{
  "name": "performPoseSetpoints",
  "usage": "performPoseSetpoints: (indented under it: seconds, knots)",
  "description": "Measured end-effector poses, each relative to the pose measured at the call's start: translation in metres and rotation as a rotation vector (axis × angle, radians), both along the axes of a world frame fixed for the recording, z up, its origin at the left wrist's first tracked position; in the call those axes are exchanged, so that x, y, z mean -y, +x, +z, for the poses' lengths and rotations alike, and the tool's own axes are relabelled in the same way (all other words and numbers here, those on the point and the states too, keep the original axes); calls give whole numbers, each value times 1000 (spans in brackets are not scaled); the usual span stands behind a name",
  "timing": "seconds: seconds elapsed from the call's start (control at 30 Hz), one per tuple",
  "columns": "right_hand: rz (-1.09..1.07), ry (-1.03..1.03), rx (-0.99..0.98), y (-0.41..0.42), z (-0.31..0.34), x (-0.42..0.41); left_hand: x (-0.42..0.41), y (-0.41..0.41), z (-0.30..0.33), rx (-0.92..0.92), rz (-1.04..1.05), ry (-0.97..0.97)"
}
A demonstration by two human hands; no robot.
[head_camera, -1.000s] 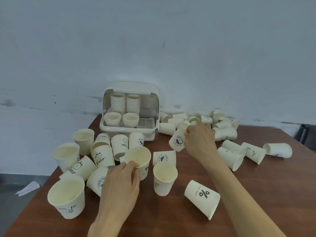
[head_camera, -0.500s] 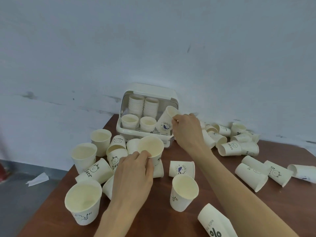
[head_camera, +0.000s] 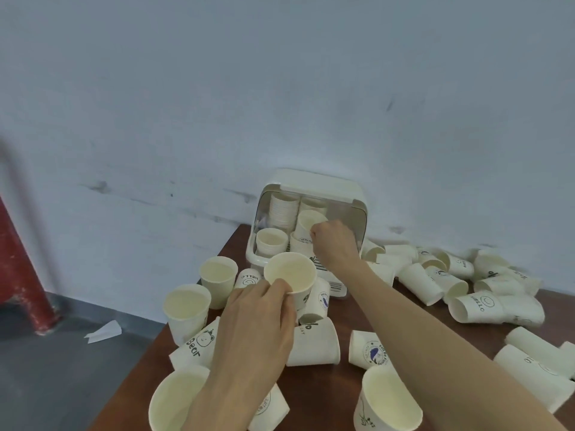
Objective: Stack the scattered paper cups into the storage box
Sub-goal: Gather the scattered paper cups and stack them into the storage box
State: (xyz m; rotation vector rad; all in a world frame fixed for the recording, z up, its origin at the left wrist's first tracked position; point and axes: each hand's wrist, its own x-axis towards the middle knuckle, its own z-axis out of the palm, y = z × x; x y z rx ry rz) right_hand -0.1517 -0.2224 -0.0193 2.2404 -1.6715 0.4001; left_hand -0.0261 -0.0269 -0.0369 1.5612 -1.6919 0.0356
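Note:
The white storage box (head_camera: pixel 314 181) stands open at the back of the brown table (head_camera: pixel 435 331), against the wall. Inside it are tall stacks of cups (head_camera: pixel 281 213) and a short stack (head_camera: pixel 271 241) in front. My right hand (head_camera: pixel 333 241) reaches into the box, shut on a tilted paper cup (head_camera: pixel 306 223) held over the right front stack. My left hand (head_camera: pixel 258 318) grips the rim of an upright paper cup (head_camera: pixel 291 272) lifted just in front of the box. Many cups lie scattered around both hands.
Upright cups (head_camera: pixel 217 276) stand at the table's left edge, with more (head_camera: pixel 385 399) near me. Several cups lie on their sides at the right (head_camera: pixel 473 306). The table's left edge drops to a grey floor with a paper scrap (head_camera: pixel 104 331) and a red post (head_camera: pixel 18 275).
My right hand carried its cup from the box's opening into the box. My left hand lifted its cup higher and toward the box. The view shifted left and closer.

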Motion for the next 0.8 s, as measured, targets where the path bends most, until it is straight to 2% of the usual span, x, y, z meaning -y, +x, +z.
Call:
performPoseSetpoints:
  seconds: [0.27,0.53,0.8]
  knots:
    - [47,23,-4,0,-14,3,33,17,27,98,40,5]
    - [59,120,-147,0,-26,0,126,31,45,308,102,62]
    - [92,136,-104,4,-44,-2,174,27,20,386,149,155]
